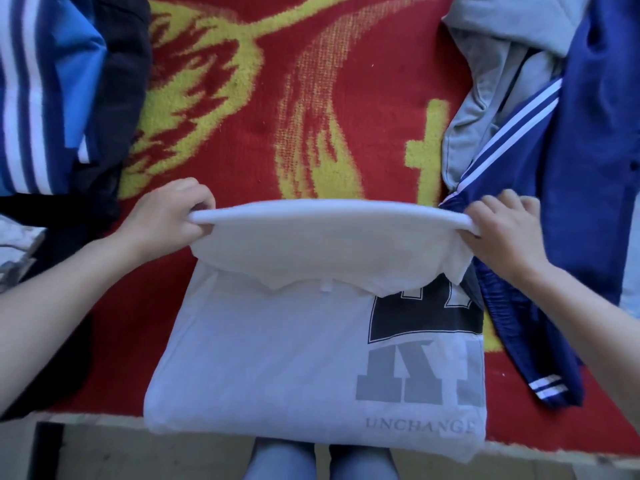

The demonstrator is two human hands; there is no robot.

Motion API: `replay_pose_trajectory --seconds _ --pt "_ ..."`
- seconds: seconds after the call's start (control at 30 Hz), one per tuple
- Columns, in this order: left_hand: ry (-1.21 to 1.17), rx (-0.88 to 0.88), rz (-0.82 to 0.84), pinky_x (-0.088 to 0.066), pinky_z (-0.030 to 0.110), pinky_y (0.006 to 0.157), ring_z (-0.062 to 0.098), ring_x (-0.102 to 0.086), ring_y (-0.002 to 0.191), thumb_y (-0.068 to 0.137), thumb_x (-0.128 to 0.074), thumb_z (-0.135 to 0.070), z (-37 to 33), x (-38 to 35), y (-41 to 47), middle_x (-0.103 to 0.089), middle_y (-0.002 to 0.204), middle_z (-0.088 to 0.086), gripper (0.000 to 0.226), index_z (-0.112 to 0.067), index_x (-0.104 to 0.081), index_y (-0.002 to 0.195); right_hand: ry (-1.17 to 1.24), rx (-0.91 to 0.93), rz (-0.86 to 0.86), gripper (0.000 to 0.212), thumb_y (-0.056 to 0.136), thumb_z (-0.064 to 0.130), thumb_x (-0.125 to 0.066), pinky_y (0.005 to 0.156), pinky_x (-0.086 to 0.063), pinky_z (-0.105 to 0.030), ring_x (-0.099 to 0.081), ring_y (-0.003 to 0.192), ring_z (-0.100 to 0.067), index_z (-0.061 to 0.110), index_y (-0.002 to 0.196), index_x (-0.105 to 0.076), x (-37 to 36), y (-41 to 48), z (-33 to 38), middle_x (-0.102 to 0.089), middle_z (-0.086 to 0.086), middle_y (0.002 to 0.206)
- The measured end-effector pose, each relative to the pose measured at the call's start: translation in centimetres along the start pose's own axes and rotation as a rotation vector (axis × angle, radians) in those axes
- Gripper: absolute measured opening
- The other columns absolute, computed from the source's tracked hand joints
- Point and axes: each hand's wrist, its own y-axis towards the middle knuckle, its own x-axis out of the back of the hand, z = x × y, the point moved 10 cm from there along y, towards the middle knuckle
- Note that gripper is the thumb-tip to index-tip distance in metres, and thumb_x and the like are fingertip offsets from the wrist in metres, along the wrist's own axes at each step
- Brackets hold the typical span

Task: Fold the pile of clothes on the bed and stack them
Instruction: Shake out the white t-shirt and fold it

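The left hand [166,216] and left forearm [52,306], at the lower left of the frame, are bare all the way to the picture's edge. The right hand [502,230] and right forearm [588,323], at the lower right, are bare in the same way. At the bottom centre two legs [280,460] show side by side in light blue-grey trousers [360,462], the cloth smooth and denim-like.

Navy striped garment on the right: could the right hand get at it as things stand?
Probably yes: the navy striped garment lies right beside the right hand with nothing between, though it grips the white T-shirt.
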Motion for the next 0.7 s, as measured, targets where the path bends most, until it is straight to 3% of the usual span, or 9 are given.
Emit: replay_pose_trajectory --seconds 0.07,0.2,0.33,0.43,0.5,0.53,0.6,0.67,0.7 --pt "-0.037 -0.150 -0.014 -0.038 0.035 0.054 0.015 -0.041 0.068 0.065 -0.046 -0.033 -2.0 0.3 -2.5 -0.046 0.071 -0.005 0.011 -0.025 -0.044 0.070 -0.006 0.085 -0.058 0.014 0.067 0.003 -0.059 0.062 -0.024 -0.036 -0.035 0.067 -0.026 0.010 0.066 -0.047 1.8 -3.0 -0.2 -0.047 -0.008 0.059" --pt "0.309 -0.551 -0.040 -0.025 0.031 0.055 0.023 -0.042 0.063 0.068 -0.039 -0.011 -5.5 -1.6 -8.0 -0.052 0.064 0.006 0.013 -0.022 -0.035 0.073 0.073 0.324 -0.058 0.011 0.080 0.002 -0.047 0.067 -0.031 -0.037 -0.046 0.082 -0.028 0.008 0.071 -0.050 4.3 -9.5 3.0 -0.054 -0.013 0.086" --pt "0.446 -0.692 0.039 -0.024 0.032 0.056 0.024 -0.039 0.057 0.067 -0.035 0.005 -5.4 -6.4 -13.6 -0.044 0.056 0.004 0.022 -0.017 -0.038 0.068 0.109 0.524 0.189 0.009 0.080 0.004 -0.040 0.077 -0.034 -0.041 -0.051 0.101 -0.030 0.011 0.084 -0.044 1.7 -16.0 7.2 -0.066 -0.015 0.096" --pt "0.591 -0.616 0.387 -0.030 0.033 0.055 0.021 -0.048 0.048 0.057 -0.054 -0.008 -4.7 -12.2 -16.5 -0.047 0.051 0.000 0.020 -0.017 -0.042 0.070 0.078 0.538 0.430 0.019 0.066 0.031 -0.056 0.078 -0.032 -0.041 -0.054 0.086 -0.028 0.013 0.073 -0.053 -2.1 -19.2 8.6 -0.064 -0.007 0.076" --pt "0.650 -0.464 0.638 -0.039 0.031 0.054 0.022 -0.060 0.058 0.055 -0.075 -0.036 -3.3 -14.5 -16.6 -0.058 0.059 0.001 0.032 -0.016 -0.054 0.070 0.124 0.468 0.429 0.037 0.085 0.043 -0.048 0.074 -0.032 -0.038 -0.054 0.070 -0.026 0.014 0.064 -0.057 -2.4 -18.7 9.1 -0.058 -0.003 0.064" --pt "0.620 -0.317 0.657 -0.039 0.030 0.054 0.024 -0.064 0.069 0.066 -0.066 -0.053 -2.7 -14.4 -15.7 -0.063 0.069 0.002 0.039 -0.016 -0.058 0.075 0.160 0.393 0.357 0.046 0.094 0.041 -0.036 0.070 -0.032 -0.036 -0.054 0.064 -0.025 0.014 0.064 -0.057 -2.0 -17.7 8.9 -0.056 -0.003 0.063" --pt "0.532 -0.210 0.353 -0.044 0.032 0.048 0.029 -0.062 0.065 0.079 -0.043 -0.059 -3.8 -11.4 -12.6 -0.063 0.070 0.006 0.050 -0.014 -0.061 0.073 0.196 0.193 0.245 0.040 0.095 0.033 -0.033 0.064 -0.032 -0.036 -0.057 0.064 -0.028 0.012 0.072 -0.058 -1.1 -14.7 8.0 -0.060 -0.007 0.071" --pt "0.569 -0.127 0.136 -0.049 0.039 0.053 0.034 -0.061 0.073 0.069 -0.061 -0.049 -3.7 -9.2 -10.1 -0.063 0.085 0.017 0.048 -0.005 -0.067 0.087 0.167 -0.023 0.238 0.019 0.079 0.018 -0.052 0.065 -0.042 -0.036 -0.063 0.079 -0.035 0.008 0.090 -0.063 -1.5 -12.0 6.3 -0.066 -0.016 0.095" --pt "0.587 -0.041 0.149 -0.050 0.046 0.067 0.037 -0.060 0.093 0.062 -0.073 -0.041 -2.8 -8.8 -9.0 -0.061 0.107 0.021 0.059 -0.004 -0.064 0.108 0.154 -0.098 0.350 0.035 0.071 0.012 -0.060 0.070 -0.047 -0.039 -0.062 0.094 -0.036 0.007 0.105 -0.064 -2.7 -11.1 5.7 -0.063 -0.018 0.112"
